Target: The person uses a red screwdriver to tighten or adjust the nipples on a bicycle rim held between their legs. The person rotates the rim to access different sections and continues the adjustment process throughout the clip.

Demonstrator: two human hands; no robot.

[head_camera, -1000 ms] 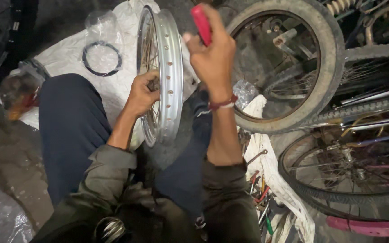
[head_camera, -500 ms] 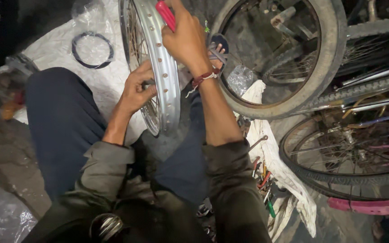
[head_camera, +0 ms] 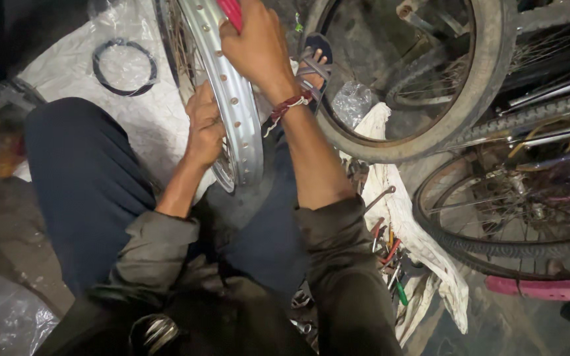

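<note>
Here a bare silver wheel rim [head_camera: 232,112] stands upright between the seated person's knees, its lower edge resting against the dark trousers. The left hand [head_camera: 202,128] is curled closed around the rim's inner side, among the thin spokes. The right hand [head_camera: 258,46] is clenched on a red-handled tool [head_camera: 231,10] held against the rim's outer face near the top of the view; the tool's tip is hidden, so where exactly it bites cannot be told. To the right, a tyred bicycle wheel [head_camera: 430,142] leans close by, and small hand tools [head_camera: 390,254] lie scattered on a white cloth [head_camera: 423,244] on the floor. A black rubber ring [head_camera: 123,66] lies on white sheeting behind. As a judgement: the rim is steadied by one hand and a leg only, so a hard push from the tool could twist it sideways, and a slipping tip could strike the left fingers [head_camera: 207,109] just beside the spokes
</note>
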